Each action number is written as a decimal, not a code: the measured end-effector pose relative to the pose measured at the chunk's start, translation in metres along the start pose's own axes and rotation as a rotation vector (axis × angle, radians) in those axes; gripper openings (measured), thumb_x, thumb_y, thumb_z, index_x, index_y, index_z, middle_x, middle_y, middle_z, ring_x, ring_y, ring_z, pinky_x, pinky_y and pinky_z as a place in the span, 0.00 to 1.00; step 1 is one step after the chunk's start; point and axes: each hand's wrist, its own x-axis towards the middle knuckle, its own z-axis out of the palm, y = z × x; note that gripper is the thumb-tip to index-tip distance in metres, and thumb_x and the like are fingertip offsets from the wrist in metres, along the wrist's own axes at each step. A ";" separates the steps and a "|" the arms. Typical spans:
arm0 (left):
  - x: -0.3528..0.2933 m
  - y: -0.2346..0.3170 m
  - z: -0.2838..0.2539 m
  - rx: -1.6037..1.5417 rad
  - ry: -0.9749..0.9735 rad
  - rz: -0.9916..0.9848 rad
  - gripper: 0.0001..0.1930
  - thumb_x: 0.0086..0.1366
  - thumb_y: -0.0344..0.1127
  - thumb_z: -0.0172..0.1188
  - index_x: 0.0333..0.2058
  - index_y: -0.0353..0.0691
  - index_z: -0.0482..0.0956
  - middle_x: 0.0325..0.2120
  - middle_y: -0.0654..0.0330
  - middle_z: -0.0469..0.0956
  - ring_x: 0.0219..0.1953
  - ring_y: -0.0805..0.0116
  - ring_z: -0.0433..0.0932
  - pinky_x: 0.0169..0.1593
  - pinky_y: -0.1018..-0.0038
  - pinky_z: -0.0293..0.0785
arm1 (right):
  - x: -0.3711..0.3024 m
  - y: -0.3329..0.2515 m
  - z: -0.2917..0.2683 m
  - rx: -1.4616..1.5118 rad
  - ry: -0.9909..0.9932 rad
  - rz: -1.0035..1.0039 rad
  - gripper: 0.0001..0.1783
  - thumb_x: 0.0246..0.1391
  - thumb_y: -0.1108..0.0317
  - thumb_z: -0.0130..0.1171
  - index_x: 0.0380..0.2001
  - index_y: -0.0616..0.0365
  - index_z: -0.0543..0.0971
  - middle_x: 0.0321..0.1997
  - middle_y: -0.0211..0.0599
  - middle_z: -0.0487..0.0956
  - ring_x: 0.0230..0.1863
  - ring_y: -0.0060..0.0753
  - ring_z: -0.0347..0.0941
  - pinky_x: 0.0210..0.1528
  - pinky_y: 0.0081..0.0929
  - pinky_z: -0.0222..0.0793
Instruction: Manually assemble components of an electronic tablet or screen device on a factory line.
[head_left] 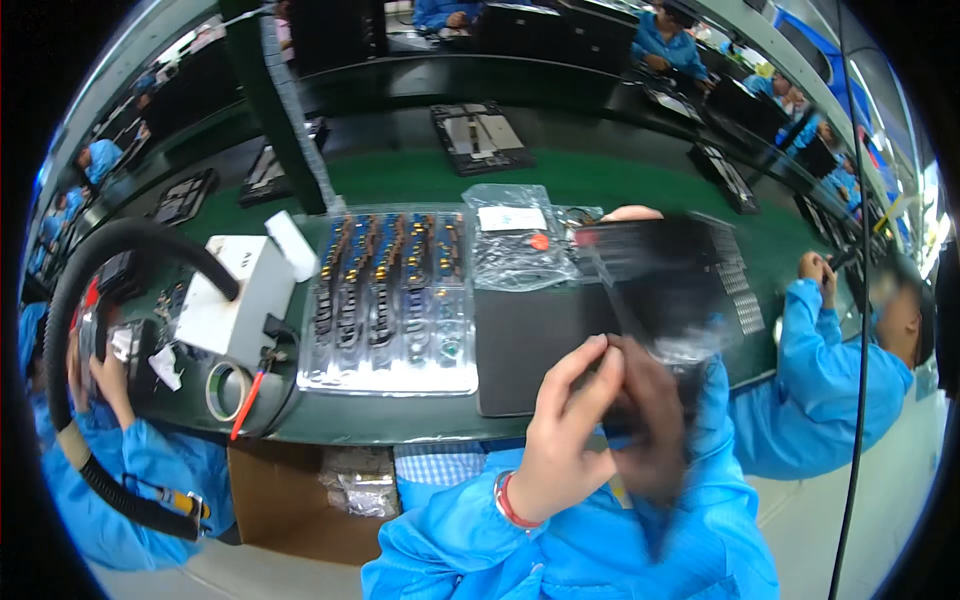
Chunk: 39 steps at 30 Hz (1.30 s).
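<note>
Black, a panel (668,285) is gripped by the right hand (632,213), the left hand (568,432) curled alongside, grip unclear.

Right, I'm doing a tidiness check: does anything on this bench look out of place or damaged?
A crumpled white scrap lies loose left of the tape roll, looking like stray litter. I see no spill or clear damage, but the glossy dark panel by the left hand is too blurred to judge.

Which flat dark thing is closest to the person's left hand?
The glossy black panel, raised and blurred, right beside the left hand; the black mat lies flat on the bench, and the flat devices lie farther back.
</note>
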 end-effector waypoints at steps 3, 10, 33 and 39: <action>-0.035 -0.018 -0.006 -0.059 -0.057 -0.193 0.07 0.49 0.29 0.60 0.30 0.37 0.78 0.29 0.54 0.76 0.29 0.59 0.76 0.35 0.71 0.73 | 0.029 -0.027 0.006 -0.174 -0.197 -0.135 0.12 0.40 0.81 0.62 0.33 0.62 0.79 0.35 0.36 0.77 0.36 0.28 0.74 0.35 0.21 0.68; -0.061 -0.049 0.012 0.118 -0.032 -0.131 0.08 0.58 0.38 0.53 0.29 0.42 0.76 0.28 0.63 0.76 0.29 0.66 0.77 0.35 0.71 0.74 | 0.017 -0.055 0.049 -0.304 -0.404 -0.257 0.12 0.37 0.79 0.62 0.32 0.60 0.79 0.33 0.40 0.77 0.35 0.38 0.75 0.38 0.26 0.72; -0.129 -0.032 -0.026 0.528 -0.137 0.141 0.10 0.59 0.41 0.51 0.36 0.44 0.74 0.34 0.63 0.75 0.34 0.66 0.76 0.38 0.69 0.75 | -0.017 -0.068 0.018 -0.334 -0.310 -0.945 0.19 0.49 0.54 0.55 0.30 0.61 0.81 0.30 0.33 0.76 0.20 0.23 0.66 0.18 0.20 0.56; -0.139 -0.032 -0.036 0.648 -0.159 0.220 0.10 0.60 0.41 0.51 0.38 0.45 0.73 0.35 0.63 0.75 0.35 0.66 0.76 0.39 0.69 0.75 | -0.027 -0.057 0.026 -0.409 -0.110 -1.111 0.20 0.45 0.53 0.58 0.31 0.60 0.80 0.28 0.28 0.75 0.17 0.21 0.60 0.18 0.20 0.53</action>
